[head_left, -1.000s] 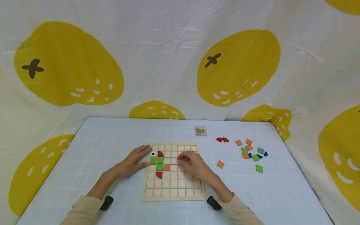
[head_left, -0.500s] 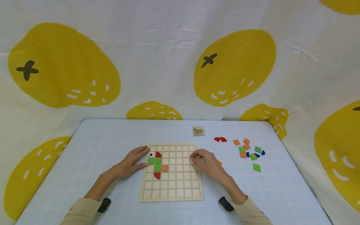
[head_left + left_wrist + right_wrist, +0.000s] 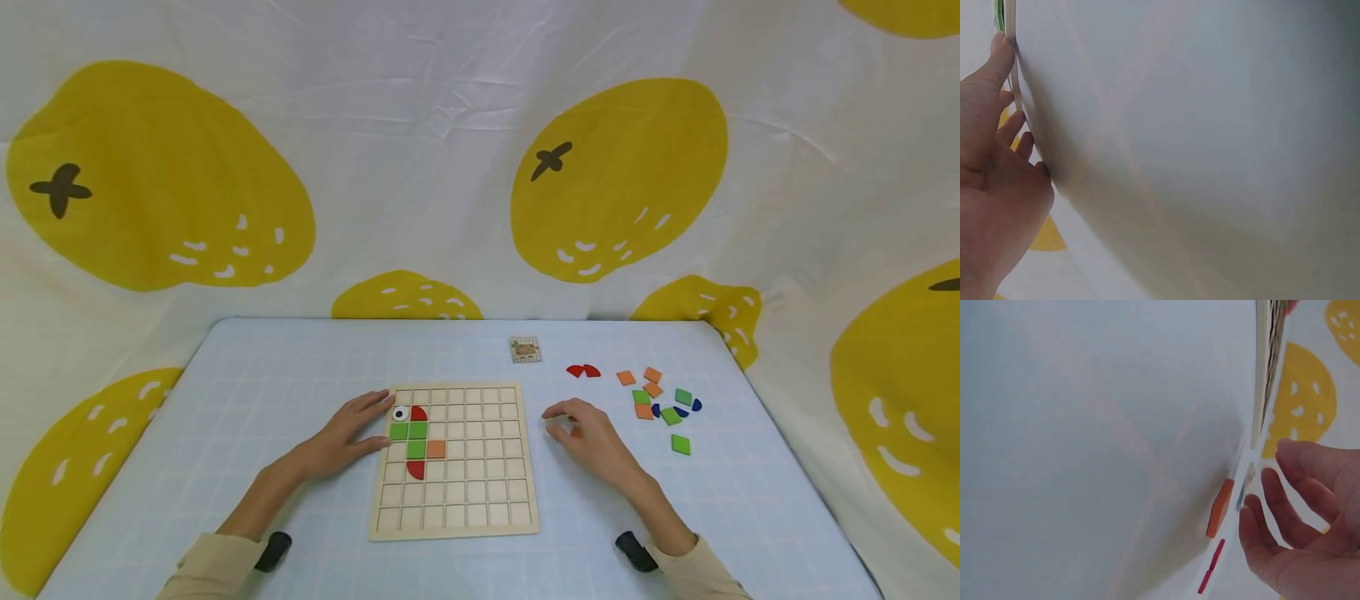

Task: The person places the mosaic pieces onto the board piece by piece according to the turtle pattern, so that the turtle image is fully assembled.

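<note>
A square wooden grid board (image 3: pixel 476 492) lies on the table. On its left side sit a round eye tile (image 3: pixel 401 414), red quarter-circle tiles (image 3: pixel 416 470), several green square tiles (image 3: pixel 416 450) and one orange square tile (image 3: pixel 436 450). My left hand (image 3: pixel 341 437) touches the board's left edge with extended fingers; the left wrist view shows the thumb and fingertips along that edge. Right of the board my right hand (image 3: pixel 592 442) hovers with loosely bent fingers and holds nothing. Partly hidden beneath it lies a loose orange tile (image 3: pixel 1220 509).
Loose orange tiles (image 3: pixel 626 378), green tiles (image 3: pixel 681 444) and dark blue half-round tiles (image 3: pixel 697 405) are scattered at the right. Two red quarter-circle tiles (image 3: pixel 592 371) lie farther back, near a small picture card (image 3: pixel 525 349). A fruit-print curtain (image 3: pixel 420 167) hangs behind the table.
My right hand has moved right, from above the board to beyond its right edge, beside the loose orange tile. The left hand stays at the board's left edge.
</note>
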The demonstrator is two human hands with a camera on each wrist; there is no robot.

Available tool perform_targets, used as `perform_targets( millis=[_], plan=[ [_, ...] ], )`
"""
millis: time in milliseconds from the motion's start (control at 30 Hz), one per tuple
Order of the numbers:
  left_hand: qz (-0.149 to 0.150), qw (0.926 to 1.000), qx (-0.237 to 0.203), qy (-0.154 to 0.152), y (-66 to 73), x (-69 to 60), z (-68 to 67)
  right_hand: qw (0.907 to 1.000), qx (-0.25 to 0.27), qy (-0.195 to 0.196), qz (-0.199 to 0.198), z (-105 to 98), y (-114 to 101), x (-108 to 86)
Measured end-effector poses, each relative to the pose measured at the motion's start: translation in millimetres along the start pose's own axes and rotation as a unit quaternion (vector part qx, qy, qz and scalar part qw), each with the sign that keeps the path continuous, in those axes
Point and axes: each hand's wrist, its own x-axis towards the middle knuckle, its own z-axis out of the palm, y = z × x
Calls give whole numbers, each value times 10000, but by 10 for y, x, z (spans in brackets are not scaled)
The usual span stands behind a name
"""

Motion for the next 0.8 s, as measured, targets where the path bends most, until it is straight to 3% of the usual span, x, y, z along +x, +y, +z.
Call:
perform_targets(
  millis=[433,800],
  plan=[
    [-189,9998,-59,-45,54,-18,-31,9997,-156,-127,125,-184,234,-143],
    [-11,9999,-142,-59,4,-9,-11,9998,-168,-74,107,-190,259,-173]
  ],
)
